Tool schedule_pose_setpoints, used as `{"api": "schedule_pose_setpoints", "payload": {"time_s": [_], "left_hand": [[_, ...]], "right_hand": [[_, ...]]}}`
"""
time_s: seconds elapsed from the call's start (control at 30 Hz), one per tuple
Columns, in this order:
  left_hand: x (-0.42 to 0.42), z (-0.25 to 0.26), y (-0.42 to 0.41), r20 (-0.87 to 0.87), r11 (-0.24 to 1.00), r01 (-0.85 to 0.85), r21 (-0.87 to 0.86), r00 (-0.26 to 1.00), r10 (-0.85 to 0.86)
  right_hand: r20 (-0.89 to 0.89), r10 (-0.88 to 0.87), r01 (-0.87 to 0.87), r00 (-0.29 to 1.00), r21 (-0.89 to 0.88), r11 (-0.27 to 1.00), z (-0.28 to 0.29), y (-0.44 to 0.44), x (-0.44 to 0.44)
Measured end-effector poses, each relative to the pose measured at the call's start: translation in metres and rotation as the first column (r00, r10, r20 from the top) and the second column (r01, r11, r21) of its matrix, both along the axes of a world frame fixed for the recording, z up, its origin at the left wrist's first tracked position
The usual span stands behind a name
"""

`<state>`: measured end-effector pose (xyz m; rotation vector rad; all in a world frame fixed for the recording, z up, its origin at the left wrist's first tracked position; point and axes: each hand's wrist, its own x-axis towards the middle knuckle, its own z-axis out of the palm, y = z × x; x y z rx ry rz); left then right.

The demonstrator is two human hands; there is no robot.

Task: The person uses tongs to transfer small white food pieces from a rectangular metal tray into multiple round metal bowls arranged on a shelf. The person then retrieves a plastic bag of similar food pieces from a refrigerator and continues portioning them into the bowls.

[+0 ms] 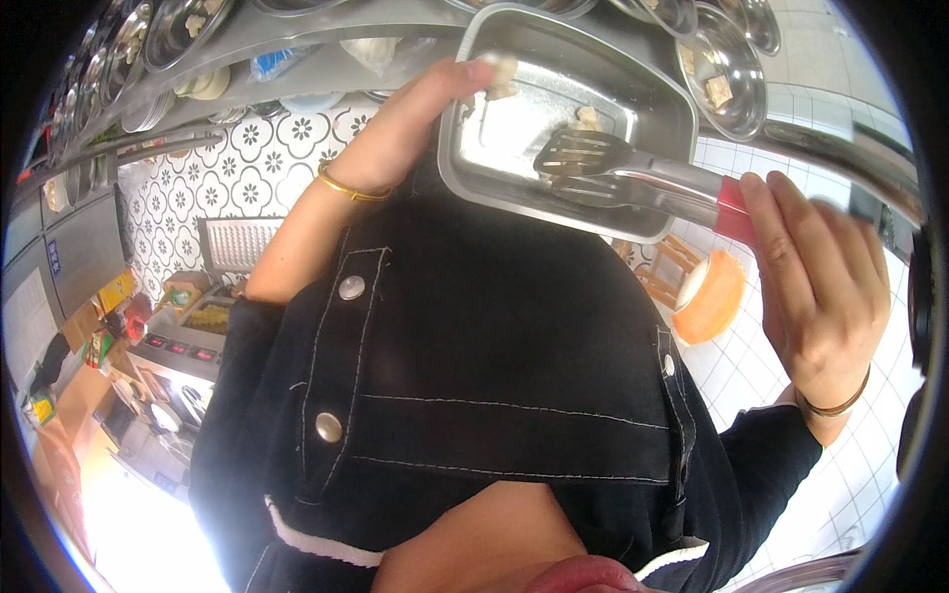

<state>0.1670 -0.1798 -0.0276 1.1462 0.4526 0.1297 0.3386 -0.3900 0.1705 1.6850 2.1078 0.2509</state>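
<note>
My left hand (pixel 437 85), with a gold-coloured bracelet at the wrist, grips the left wall of a rectangular stainless steel pan (pixel 660 104). Its thumb reaches over the rim, beside a blurred pale food piece. In my right hand (pixel 823 289) are metal serving tongs (pixel 667 181) with a red grip and slotted heads. Those heads are down inside the pan, near its right half. A small pale food chunk (pixel 588 117) lies just above them; whether anything is pinched between the heads cannot be made out.
Steel bowls (pixel 730 81) with pale chunks stand on a steel shelf (pixel 415 15) at the top right and top left. A lower shelf holds bags and plates. A wooden chair (pixel 660 270) stands on the tiled floor (pixel 741 400). Kitchen equipment (pixel 178 345) is at the left.
</note>
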Motion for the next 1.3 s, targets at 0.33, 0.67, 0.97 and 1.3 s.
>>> {"api": "schedule_pose_setpoints", "payload": {"time_s": [0.33,0.67,0.97,1.3], "left_hand": [[0.007,0.017,-0.005,-0.059,0.998,0.053,0.017,0.997,-0.052],[-0.001,0.004,-0.014,-0.062,0.996,0.057,0.070,0.997,-0.053],[-0.003,0.008,-0.011,-0.024,0.998,0.018,-0.052,1.000,-0.020],[-0.010,-0.004,0.000,0.013,0.974,-0.033,-0.223,0.999,0.037]], "right_hand": [[-0.013,0.044,-0.044,0.999,-0.040,0.998,-0.003,0.015,-0.013],[-0.011,0.169,-0.169,0.986,-0.041,0.985,-0.021,0.024,-0.018],[-0.192,-0.091,0.095,0.977,0.009,0.995,-0.004,0.015,-0.003],[-0.179,-0.425,0.458,0.888,0.436,0.774,-0.029,-0.001,0.085]]}}
